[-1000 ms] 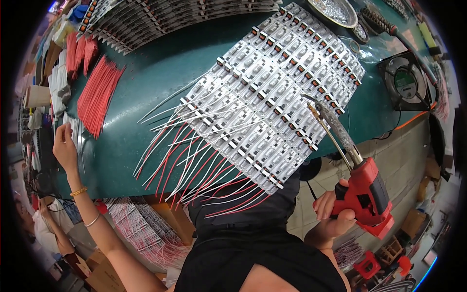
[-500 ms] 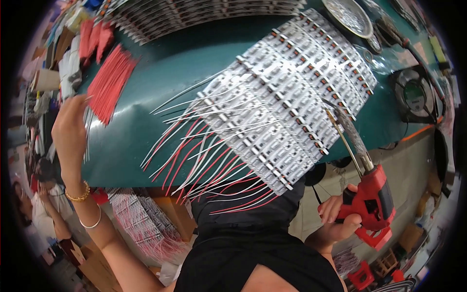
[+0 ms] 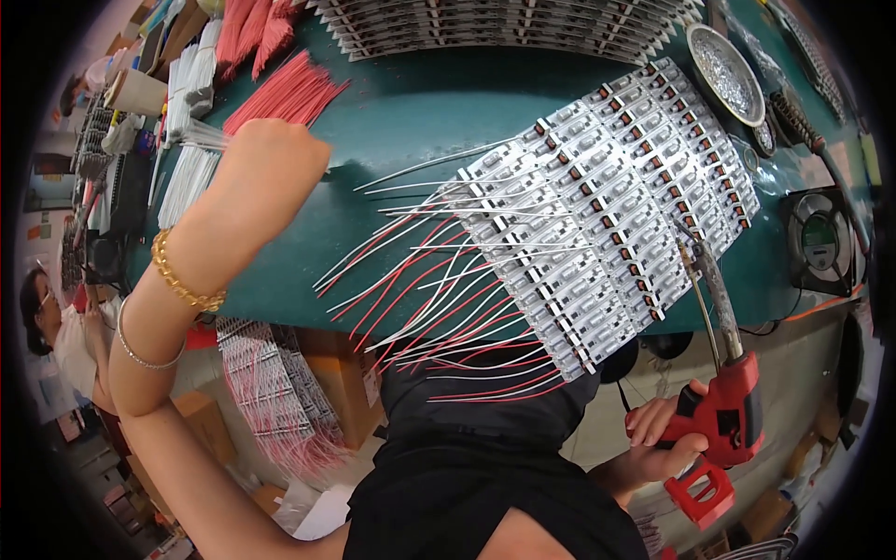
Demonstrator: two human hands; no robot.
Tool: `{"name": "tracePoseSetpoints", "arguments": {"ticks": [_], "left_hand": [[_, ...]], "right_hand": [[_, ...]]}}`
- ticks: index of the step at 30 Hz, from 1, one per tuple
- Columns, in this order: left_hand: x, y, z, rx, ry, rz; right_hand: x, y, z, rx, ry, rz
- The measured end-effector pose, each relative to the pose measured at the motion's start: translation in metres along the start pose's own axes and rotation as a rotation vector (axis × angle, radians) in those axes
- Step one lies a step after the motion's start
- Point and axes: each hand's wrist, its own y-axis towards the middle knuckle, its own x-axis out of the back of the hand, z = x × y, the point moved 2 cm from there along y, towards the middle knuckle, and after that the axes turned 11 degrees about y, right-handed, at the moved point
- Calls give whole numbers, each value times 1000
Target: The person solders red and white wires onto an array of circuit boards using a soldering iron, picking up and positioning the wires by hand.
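Note:
My right hand (image 3: 663,437) is wrapped round the handle of a red-and-black soldering gun (image 3: 737,411). Its long tip and thin feed tube reach over the right part of a silver panel of circuit modules (image 3: 597,215). Red and white wires (image 3: 439,308) fan out from the panel's left edge. My left hand (image 3: 271,173), seen from the back, is closed in a fist above the table, just in front of a bundle of red wires (image 3: 289,93). Its fingertips are hidden, so whatever they pinch does not show. White wires (image 3: 187,182) lie beside that wrist.
Stacked module panels (image 3: 504,28) stand at the back of the green table (image 3: 392,103). A metal dish (image 3: 726,75) of small shiny bits and a black fan (image 3: 819,238) are on the right. Wired panels (image 3: 280,392) hang below, beside a cardboard box (image 3: 341,383). Another person (image 3: 70,331) sits far left.
My left hand has moved right from the wires at the left toward the panel, fingers closed. My right hand keeps its hold on the soldering gun. The whole view has shifted.

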Motion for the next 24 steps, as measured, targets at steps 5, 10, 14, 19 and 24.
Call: {"name": "tracePoseSetpoints", "arguments": {"ticks": [5, 10, 14, 19, 24], "left_hand": [[4, -9, 9, 11, -371, -187], [33, -14, -21, 329, -1326, -75], [49, -5, -84, 275, -1585, -424], [98, 9, -136, 226, -1221, -727], [98, 21, -155, 275, -1204, -682]], "right_hand": [[-1, 1, 1, 6, -8, -29], [1, -1, -1, -30, 2, -36], [-2, -6, 1, -77, -56, -24], [8, -21, 14, -124, -93, -31], [19, -22, 21, -167, -106, 183]]}}
